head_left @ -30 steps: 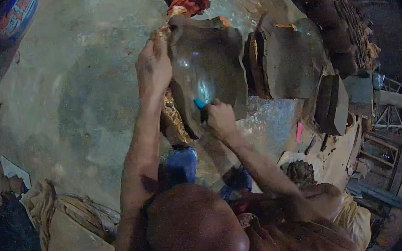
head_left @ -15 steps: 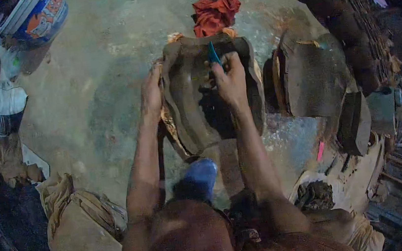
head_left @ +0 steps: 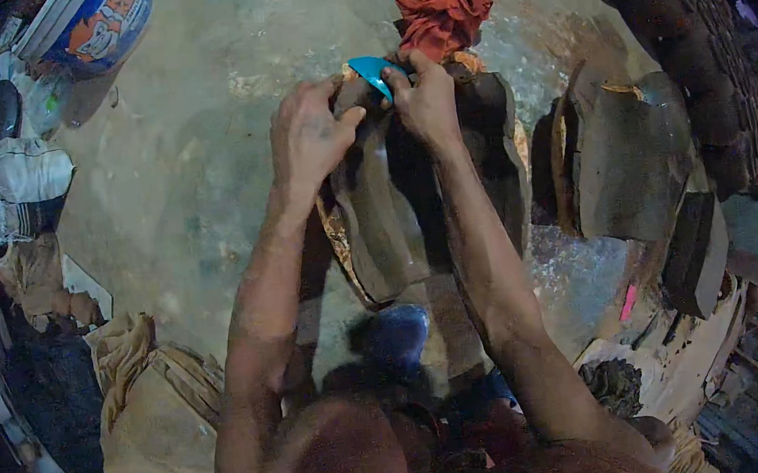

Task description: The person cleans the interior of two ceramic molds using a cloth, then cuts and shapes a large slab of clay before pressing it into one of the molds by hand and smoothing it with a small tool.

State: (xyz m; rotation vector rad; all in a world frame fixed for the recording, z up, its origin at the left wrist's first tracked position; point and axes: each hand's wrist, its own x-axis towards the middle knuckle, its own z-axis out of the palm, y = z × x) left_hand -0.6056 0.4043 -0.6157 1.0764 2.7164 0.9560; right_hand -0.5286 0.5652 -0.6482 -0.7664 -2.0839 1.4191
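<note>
A blue scraper (head_left: pixel 373 73) is pinched in the grip of the right hand (head_left: pixel 424 96) at the far rim of a dark clay form (head_left: pixel 412 195), and that same rim is clamped just beside it by the left hand (head_left: pixel 307 137). A red cloth (head_left: pixel 443 14) lies just beyond the right grip. A second clay piece (head_left: pixel 632 161) stands apart to its right on the floor (head_left: pixel 184 165), and a bucket (head_left: pixel 89 27) sits well away to the far left.

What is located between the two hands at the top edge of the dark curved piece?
In the head view, a small blue tool sits between the left hand and the right hand, at the top edge of the dark curved piece; both hands touch it.
</note>
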